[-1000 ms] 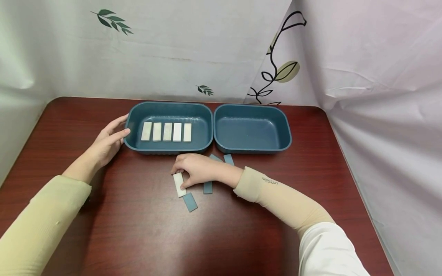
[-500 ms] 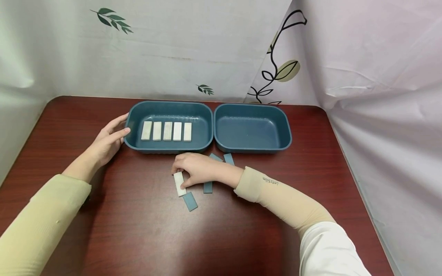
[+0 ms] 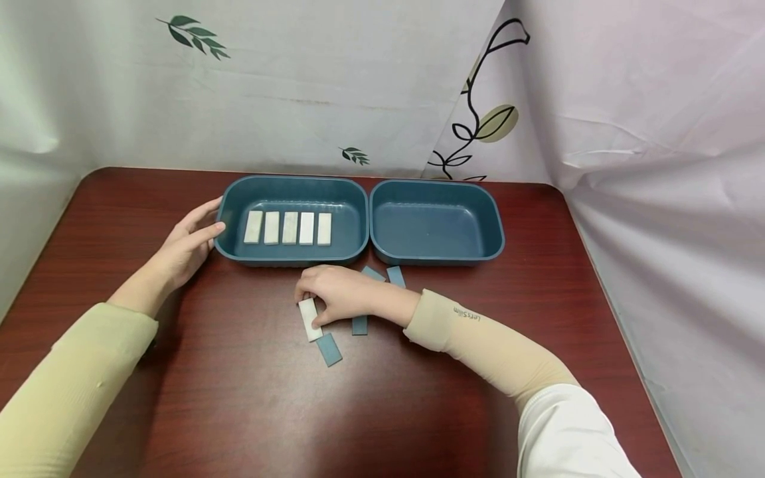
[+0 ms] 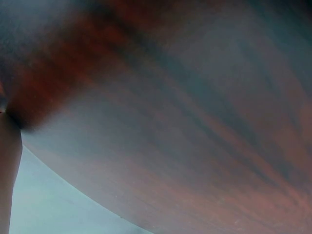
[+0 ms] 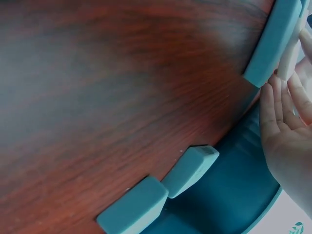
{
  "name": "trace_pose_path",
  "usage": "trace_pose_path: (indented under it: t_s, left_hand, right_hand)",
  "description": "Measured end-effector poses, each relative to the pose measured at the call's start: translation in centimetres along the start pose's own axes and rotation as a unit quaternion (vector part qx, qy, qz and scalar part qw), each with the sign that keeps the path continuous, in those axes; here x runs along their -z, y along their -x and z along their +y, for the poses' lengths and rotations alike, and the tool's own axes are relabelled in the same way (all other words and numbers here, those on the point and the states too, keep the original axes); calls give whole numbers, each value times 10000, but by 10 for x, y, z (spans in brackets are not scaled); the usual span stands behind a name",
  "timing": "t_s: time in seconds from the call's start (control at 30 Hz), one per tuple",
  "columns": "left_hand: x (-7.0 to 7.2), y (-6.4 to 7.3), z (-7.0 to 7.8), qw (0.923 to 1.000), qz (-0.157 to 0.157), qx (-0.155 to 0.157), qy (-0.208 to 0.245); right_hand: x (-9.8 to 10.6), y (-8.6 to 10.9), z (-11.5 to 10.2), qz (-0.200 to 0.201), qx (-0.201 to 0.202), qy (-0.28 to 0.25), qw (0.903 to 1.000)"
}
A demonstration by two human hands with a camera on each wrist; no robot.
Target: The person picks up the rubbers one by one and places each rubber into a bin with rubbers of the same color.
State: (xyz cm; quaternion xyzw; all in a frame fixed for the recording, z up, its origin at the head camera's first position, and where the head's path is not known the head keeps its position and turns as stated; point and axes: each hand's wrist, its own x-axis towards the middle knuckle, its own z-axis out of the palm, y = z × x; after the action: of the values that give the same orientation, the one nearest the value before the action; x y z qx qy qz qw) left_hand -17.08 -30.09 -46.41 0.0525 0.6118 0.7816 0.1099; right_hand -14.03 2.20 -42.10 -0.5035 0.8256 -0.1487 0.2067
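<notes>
My right hand (image 3: 340, 292) pinches a white rectangular tile (image 3: 310, 320) between thumb and fingers, low over the tabletop. A blue-grey tile (image 3: 329, 350) lies at its near end. In the right wrist view, the white tile (image 5: 288, 58) sits in the fingertips beside a blue tile (image 5: 274, 44). My left hand (image 3: 188, 245) rests against the left end of a blue bin (image 3: 293, 259), its thumb at the rim; some fingertips are hidden. Inside that bin several white tiles (image 3: 289, 228) stand in a row. The left wrist view shows mostly blurred tabletop (image 4: 170, 161).
To the right stands a second blue bin (image 3: 439, 255), side by side with the first and with nothing in it. Other blue-grey tiles (image 3: 396, 276) lie in front of the bins, partly covered by the right forearm. A white curtain (image 3: 287, 86) hangs behind the red-brown table (image 3: 251, 411).
</notes>
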Motion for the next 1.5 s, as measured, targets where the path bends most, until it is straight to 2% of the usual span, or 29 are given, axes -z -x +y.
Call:
trace_pose_path:
  t_s: [0.27,0.73,1.5]
  left_hand:
    - [-1,0,2,10000,-34,-29,-17]
    - [-1,-1,2,10000,-60,-32,16]
    - [0,1,0,10000,-76,-55,-12]
  right_hand:
    - [4,0,-7,59,35,154,9999]
    - [10,1,-14,122,147,13,9998]
    - [30,8,-20,-57,138,-197,9997]
